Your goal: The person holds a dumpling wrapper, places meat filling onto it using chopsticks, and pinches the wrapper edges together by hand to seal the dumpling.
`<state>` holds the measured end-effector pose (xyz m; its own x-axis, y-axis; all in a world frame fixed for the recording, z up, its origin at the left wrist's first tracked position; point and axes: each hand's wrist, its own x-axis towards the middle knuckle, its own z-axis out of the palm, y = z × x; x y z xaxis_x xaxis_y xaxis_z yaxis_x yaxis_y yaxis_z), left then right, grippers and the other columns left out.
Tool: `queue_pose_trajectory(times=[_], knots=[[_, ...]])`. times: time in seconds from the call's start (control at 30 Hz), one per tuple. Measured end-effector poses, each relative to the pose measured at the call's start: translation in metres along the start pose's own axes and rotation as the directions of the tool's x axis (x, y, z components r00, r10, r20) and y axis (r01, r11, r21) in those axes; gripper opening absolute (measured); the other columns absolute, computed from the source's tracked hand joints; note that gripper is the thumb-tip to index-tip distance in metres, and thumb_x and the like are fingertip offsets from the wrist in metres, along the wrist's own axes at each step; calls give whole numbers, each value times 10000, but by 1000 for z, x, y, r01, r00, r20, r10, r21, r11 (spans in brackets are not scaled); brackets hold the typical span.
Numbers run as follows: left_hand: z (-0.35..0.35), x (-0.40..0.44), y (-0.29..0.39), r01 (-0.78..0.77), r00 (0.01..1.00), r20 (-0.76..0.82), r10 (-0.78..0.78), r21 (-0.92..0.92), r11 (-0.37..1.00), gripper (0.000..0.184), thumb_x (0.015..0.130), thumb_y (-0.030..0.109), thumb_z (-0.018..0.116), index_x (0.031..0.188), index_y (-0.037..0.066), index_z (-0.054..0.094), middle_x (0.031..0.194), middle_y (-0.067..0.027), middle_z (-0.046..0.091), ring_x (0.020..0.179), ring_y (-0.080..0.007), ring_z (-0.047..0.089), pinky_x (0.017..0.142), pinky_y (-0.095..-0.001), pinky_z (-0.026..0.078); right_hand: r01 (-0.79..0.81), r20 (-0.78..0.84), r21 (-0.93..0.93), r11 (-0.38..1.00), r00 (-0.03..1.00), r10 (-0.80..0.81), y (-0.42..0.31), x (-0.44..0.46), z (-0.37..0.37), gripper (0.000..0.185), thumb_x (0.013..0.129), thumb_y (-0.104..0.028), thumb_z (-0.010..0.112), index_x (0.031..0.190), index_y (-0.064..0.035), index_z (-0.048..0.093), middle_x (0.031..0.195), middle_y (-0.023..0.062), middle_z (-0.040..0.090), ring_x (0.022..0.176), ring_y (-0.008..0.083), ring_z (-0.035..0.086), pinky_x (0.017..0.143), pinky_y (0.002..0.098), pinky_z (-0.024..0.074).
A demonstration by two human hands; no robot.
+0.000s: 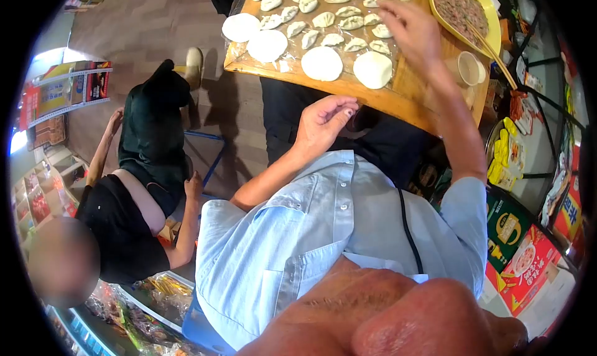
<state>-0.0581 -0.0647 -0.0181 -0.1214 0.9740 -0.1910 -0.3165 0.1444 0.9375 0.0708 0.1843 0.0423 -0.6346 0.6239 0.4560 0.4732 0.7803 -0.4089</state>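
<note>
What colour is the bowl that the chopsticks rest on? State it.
The bowl is yellow, seen in the head view, the only one.

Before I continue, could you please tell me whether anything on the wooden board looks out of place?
Slightly: the leftmost dough round seems to overhang the left edge of the wooden board, unlike the other three. Small white scraps also lie loose beside the next round.

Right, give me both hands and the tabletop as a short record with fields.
Left hand: palm open, nothing visible in it, near the tan wooden tabletop
Right hand: over the pale pleated dumplings; grip unclear
Near and left edges: four flat, round white dough sheets
Far right: yellow bowl of pinkish minced filling, with thin tan chopsticks in it
Near right: pale round cup
</note>
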Motion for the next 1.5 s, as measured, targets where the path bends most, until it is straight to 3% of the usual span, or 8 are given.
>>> queue_pose_trajectory(times=[0.1, 0.4, 0.63, 0.83, 1.0, 1.03, 1.23, 1.5], knots=[[3, 2, -12, -17, 1000, -17, 17, 23, 1000, 270, 983, 11, 581, 1242, -62, 601, 1109, -119, 695, 1002, -146, 654, 908, -265, 519, 27, 9, -4, 1000, 1000, -27, -8, -53, -2, 293, 867, -280, 725, 1057, -57, 740, 991, 121, 718, 927, 278, 664, 834, 359, 533], [12, 7, -18, -28, 997, -69, 34, 74, 997, 271, 972, 16, 599, 1232, -56, 611, 1089, -113, 703, 966, -150, 663, 876, -270, 528, 168, 108, -93, 981, 982, -157, -35, -113, 12, 455, 682, -174, 821, 1104, -67, 690, 1175, 76, 644, 1086, 298, 597, 863, 401, 522], [14, 8, -22, 2, 996, -87, 2, 49, 999, 275, 976, 26, 595, 1239, -53, 606, 1095, -118, 702, 955, -152, 664, 877, -272, 528, 201, 130, -107, 974, 974, -186, -33, -113, 13, 306, 745, -135, 776, 1030, -56, 694, 1102, 72, 661, 1032, 276, 619, 839, 397, 530], [21, 14, -12, 91, 991, -98, -92, -17, 996, 280, 986, 57, 592, 1243, -55, 599, 1115, -128, 695, 990, -178, 671, 895, -294, 539, 200, -48, -29, 979, 978, -201, -19, -112, 23, 143, 820, -84, 710, 954, -36, 697, 952, 101, 691, 877, 286, 671, 750, 365, 547], [30, 24, -2, 110, 988, -84, -130, -209, 972, 314, 1013, 139, 574, 1253, -63, 582, 1145, -154, 679, 1041, -236, 674, 944, -345, 543, -200, -58, 236, 951, 974, 219, -27, -111, 13, 137, 879, -98, 687, 992, -21, 696, 982, 142, 705, 887, 314, 686, 754, 379, 546], [30, 29, -3, 145, 986, -22, -166, -384, 912, 374, 1018, 198, 570, 1284, -64, 555, 1191, -164, 657, 1096, -260, 651, 983, -368, 524, -200, -57, 235, 951, 974, 219, -28, -110, 10, 137, 879, -98, 687, 992, -21, 696, 982, 142, 705, 887, 314, 686, 754, 379, 546], [46, 48, -3, 255, 958, 90, -274, -708, 658, 418, 1031, 338, 542, 1259, -13, 535, 1222, -142, 613, 1153, -239, 593, 1020, -385, 485, 264, -99, -9, 964, 960, -264, -55, -109, -15, 148, 792, -86, 668, 929, -32, 674, 954, 112, 692, 878, 287, 687, 740, 376, 563], [43, 59, -10, 355, 923, 179, -342, -740, 571, 312, 1041, 269, 528, 1227, 19, 545, 1147, -106, 631, 1017, -209, 632, 887, -361, 538, 238, -6, 79, 968, 971, -238, -64, -131, -19, 199, 801, -156, 707, 975, -60, 692, 979, 60, 671, 924, 248, 654, 716, 363, 542]])
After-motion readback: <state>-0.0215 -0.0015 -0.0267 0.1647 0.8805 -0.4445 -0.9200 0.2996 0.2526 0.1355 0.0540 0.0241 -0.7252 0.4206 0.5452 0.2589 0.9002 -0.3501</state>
